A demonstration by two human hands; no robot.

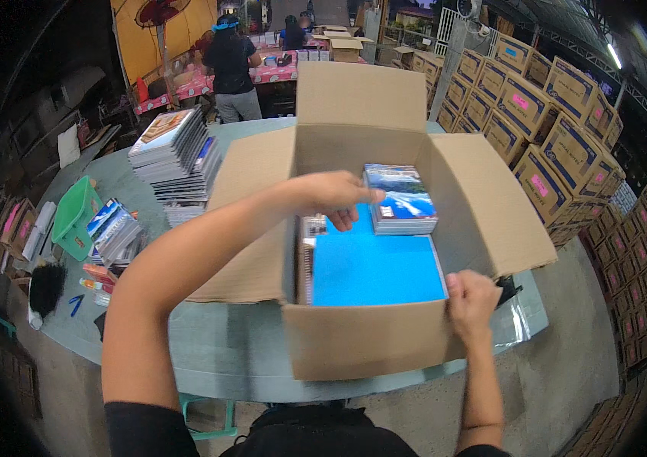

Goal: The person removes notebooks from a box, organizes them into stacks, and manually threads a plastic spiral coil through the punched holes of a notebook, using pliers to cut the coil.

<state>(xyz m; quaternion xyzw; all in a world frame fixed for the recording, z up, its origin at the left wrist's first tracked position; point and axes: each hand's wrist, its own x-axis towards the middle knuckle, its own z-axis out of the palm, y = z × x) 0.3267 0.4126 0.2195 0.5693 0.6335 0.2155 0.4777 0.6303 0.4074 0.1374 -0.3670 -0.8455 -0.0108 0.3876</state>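
Note:
An open cardboard box [369, 346] stands in front of me on the table, its flaps folded outward. Inside lie blue-covered spiral notebooks [381, 274], and behind them is a small stack of notebooks [403, 199] with a blue and white picture cover. My left hand [335, 196] reaches across the box from the left, just over the notebooks beside that stack. Its fingers are apart and slightly blurred, and nothing shows in them. At the box's near right corner, my right hand [472, 301] is closed around the upper edge of the wall.
Left of the box rises a tall notebook stack [179, 152]. A green basket [76, 218], a smaller notebook pile [115, 232] and blue pliers [76, 305] lie farther left. Piled cartons [544, 129] stand at the right. A person [233, 68] stands by another table behind.

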